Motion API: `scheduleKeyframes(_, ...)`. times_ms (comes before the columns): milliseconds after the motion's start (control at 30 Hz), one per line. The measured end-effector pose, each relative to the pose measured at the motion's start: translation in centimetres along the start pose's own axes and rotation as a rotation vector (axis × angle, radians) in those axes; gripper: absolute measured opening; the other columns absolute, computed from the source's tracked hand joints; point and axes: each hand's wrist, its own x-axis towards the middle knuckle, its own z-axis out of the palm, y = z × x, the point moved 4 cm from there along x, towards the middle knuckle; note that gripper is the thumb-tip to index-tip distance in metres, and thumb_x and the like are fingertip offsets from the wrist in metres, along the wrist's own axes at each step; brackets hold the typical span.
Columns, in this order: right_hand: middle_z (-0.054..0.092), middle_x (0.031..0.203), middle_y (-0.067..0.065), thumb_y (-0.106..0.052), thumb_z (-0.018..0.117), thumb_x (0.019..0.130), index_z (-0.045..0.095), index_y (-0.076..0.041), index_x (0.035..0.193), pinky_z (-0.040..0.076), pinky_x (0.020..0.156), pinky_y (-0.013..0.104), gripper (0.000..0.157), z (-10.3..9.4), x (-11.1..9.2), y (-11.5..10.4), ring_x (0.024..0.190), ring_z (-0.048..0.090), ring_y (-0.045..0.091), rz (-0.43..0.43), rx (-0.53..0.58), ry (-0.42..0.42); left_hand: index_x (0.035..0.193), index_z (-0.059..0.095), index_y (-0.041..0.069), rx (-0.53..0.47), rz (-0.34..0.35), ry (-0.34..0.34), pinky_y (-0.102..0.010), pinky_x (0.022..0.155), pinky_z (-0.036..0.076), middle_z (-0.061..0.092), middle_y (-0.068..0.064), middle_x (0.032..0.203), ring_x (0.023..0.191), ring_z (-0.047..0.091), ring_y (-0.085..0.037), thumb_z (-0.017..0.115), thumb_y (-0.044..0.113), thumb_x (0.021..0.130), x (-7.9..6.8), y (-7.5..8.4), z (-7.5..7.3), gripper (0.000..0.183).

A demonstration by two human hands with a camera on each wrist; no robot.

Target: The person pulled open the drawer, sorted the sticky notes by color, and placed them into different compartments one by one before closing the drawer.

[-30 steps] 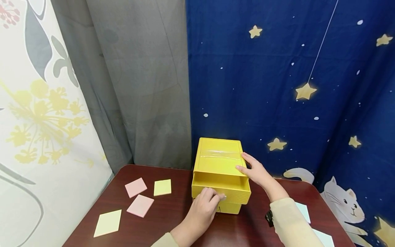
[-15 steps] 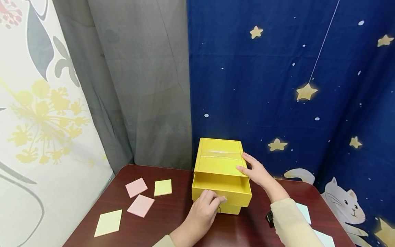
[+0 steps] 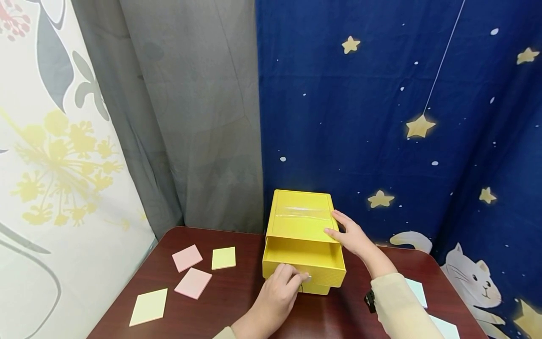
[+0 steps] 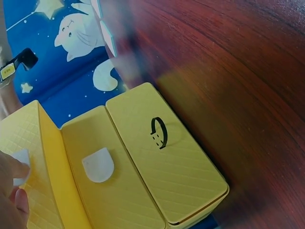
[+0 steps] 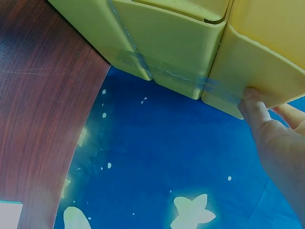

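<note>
On the dark-red bench (image 3: pixel 211 310), a yellow three-tier drawer unit (image 3: pixel 301 227) points its pulled-out top drawer (image 3: pixel 302 252) toward the near side, its textured front (image 3: pixel 328 276) running lengthwise left to right, the left hand (image 3: pixel 277 299) pinching its white tab (image 4: pixel 22 154), the right hand (image 3: pixel 352 236) resting, fingers extended, on the unit's edge.
</note>
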Motion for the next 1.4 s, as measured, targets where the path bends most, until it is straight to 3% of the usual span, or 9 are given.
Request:
scheduleKeyframes(167, 0.016, 0.156, 0.018, -0.039, 0.059, 0.092, 0.023, -0.001, 0.149, 0.024, 0.111, 0.056, 0.077, 0.11, -0.01, -0.15, 0.141, 0.019, 0.041, -0.006, -0.002, -0.002, 0.095, 0.068, 0.013, 0.003, 0.002, -0.001, -0.010, 0.061, 0.040, 0.052, 0.002, 0.085, 0.074, 0.047, -0.010, 0.039, 0.013, 0.102, -0.10, 0.09, -0.13, 0.029)
scheduleKeyframes(433, 0.015, 0.157, 0.017, -0.038, 0.060, 0.092, 0.023, -0.002, 0.149, 0.024, 0.111, 0.056, 0.077, 0.11, 0.00, -0.06, 0.142, 0.019, 0.041, -0.009, 0.019, -0.003, 0.096, 0.068, 0.012, -0.013, 0.000, -0.009, -0.011, 0.063, 0.042, 0.052, 0.002, 0.086, 0.075, 0.048, -0.010, 0.056, 0.005, 0.093, -0.04, 0.34, -0.42, 0.014)
scheduleKeyframes(700, 0.015, 0.157, 0.018, -0.040, 0.059, 0.092, 0.022, -0.002, 0.149, 0.024, 0.110, 0.057, 0.079, -0.21, -0.13, 0.21, 0.141, 0.019, 0.042, -0.022, 0.027, -0.005, 0.095, 0.068, 0.012, -0.008, -0.003, 0.006, -0.011, 0.064, 0.043, 0.053, 0.002, 0.086, 0.075, 0.048, -0.010, 0.038, 0.012, 0.102, 0.20, 0.58, -0.25, 0.032)
scheduleKeyframes(967, 0.015, 0.157, 0.018, -0.037, 0.059, 0.092, 0.022, -0.001, 0.149, 0.024, 0.111, 0.055, 0.077, -0.48, -0.33, 0.48, 0.141, 0.019, 0.042, -0.029, 0.043, 0.000, 0.098, 0.068, 0.013, -0.013, -0.009, -0.010, -0.011, 0.065, 0.043, 0.052, 0.002, 0.087, 0.077, 0.048, -0.010, 0.052, 0.007, 0.096, -0.02, 0.78, 0.19, 0.017)
scheduleKeyframes(1200, 0.015, 0.156, 0.019, -0.036, 0.059, 0.093, 0.023, -0.001, 0.149, 0.024, 0.111, 0.055, 0.076, -0.13, -0.27, 0.07, 0.141, 0.019, 0.042, -0.037, 0.043, -0.003, 0.097, 0.068, 0.013, -0.018, -0.016, -0.019, -0.010, 0.064, 0.043, 0.052, 0.002, 0.087, 0.077, 0.048, -0.010, 0.034, 0.014, 0.103, 0.05, 0.86, -0.14, 0.034)
scheduleKeyframes(1400, 0.016, 0.156, 0.018, -0.037, 0.059, 0.092, 0.024, -0.002, 0.149, 0.023, 0.111, 0.055, 0.076, 0.17, -0.20, 0.02, 0.141, 0.018, 0.042, -0.028, 0.038, -0.002, 0.097, 0.068, 0.013, -0.031, -0.024, -0.036, -0.010, 0.064, 0.040, 0.051, 0.002, 0.086, 0.075, 0.046, -0.009, 0.033, 0.014, 0.103, 0.10, 0.78, -0.36, 0.035)
